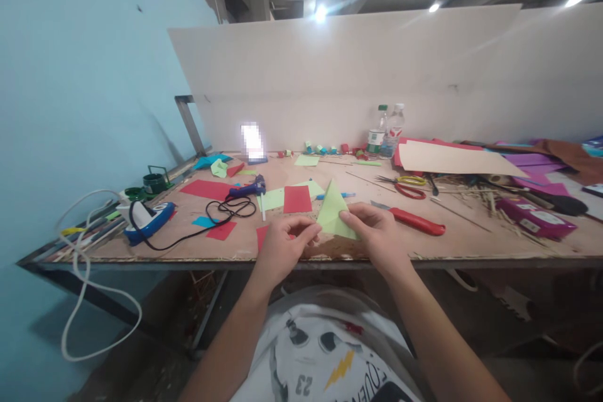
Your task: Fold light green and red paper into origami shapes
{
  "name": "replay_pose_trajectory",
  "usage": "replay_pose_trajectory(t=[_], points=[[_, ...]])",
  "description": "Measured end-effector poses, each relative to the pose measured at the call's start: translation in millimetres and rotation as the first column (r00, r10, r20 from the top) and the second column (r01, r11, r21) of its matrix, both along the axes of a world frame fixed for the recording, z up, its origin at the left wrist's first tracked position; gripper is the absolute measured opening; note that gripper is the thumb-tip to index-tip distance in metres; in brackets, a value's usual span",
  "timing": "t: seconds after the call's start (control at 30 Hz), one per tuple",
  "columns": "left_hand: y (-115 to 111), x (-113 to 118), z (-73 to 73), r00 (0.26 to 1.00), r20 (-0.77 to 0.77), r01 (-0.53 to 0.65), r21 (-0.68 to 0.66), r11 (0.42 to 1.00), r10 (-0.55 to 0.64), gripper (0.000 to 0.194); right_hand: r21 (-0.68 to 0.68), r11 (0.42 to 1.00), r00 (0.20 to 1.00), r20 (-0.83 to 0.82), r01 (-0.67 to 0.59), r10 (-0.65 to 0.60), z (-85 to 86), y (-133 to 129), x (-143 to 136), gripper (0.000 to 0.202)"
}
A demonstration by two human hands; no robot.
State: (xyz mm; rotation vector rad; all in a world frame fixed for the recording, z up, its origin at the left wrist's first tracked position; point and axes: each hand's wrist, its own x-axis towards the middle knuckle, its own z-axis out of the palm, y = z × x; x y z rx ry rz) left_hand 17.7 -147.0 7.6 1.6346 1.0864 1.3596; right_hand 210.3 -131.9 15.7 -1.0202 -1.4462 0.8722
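Observation:
A folded piece of light green paper (pixel 333 208), with its point upward, is held above the table's near edge. My right hand (pixel 374 229) pinches its right side between thumb and fingers. At the paper's lower left corner, my left hand (pixel 291 240) has thumb and fingertips closed on it. Just behind lie a red paper square (pixel 298 199), a larger light green sheet (pixel 274 199) and a blue pen (pixel 346 195), partly covered by the folded paper. A red-handled utility knife (pixel 418 221) lies right of my right hand.
A blue glue gun (pixel 247 188) with a black cord lies left, near a blue power strip (pixel 149 223). Scissors (pixel 407 187), two bottles (pixel 377 132), a purple box (pixel 536 218) and stacked coloured paper (pixel 461 158) are on the right. A bright screen (pixel 253 141) stands at the back.

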Motion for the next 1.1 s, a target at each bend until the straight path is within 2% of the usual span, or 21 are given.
replay_pose_trajectory(t=[0.3,0.47,0.67,0.87,0.93,1.1], points=[[-0.4,-0.6,0.2,0.999,-0.011,0.045,-0.004,0.999,-0.045,0.023,-0.006,1.000,1.000,0.006,-0.030,0.030,-1.0,0.9,1.3,0.028],[-0.5,-1.3,-0.6,1.000,-0.007,0.020,0.003,1.000,-0.020,0.024,-0.005,0.999,0.999,-0.001,-0.042,0.042,-3.2,3.0,0.4,0.028],[1.2,-1.3,-4.3,0.999,0.030,-0.019,0.014,1.000,0.018,0.025,-0.003,0.999,0.999,0.023,-0.043,0.043,-3.5,0.1,0.1,0.055],[1.1,-2.1,-4.2,0.998,0.056,-0.027,0.025,0.999,0.026,0.028,-0.025,0.982,0.971,0.148,-0.188,0.189,-0.7,-1.3,-2.0,0.079],[1.1,-2.2,-5.2,0.998,0.060,-0.008,0.000,1.000,0.008,0.029,-0.028,0.979,0.965,0.169,-0.201,0.202,-0.8,-0.9,-2.1,0.077],[0.9,-2.5,-4.7,0.998,0.055,0.021,-0.012,1.000,-0.020,0.032,-0.027,0.980,0.971,0.131,-0.196,0.198,0.8,-0.7,0.9,0.059]])
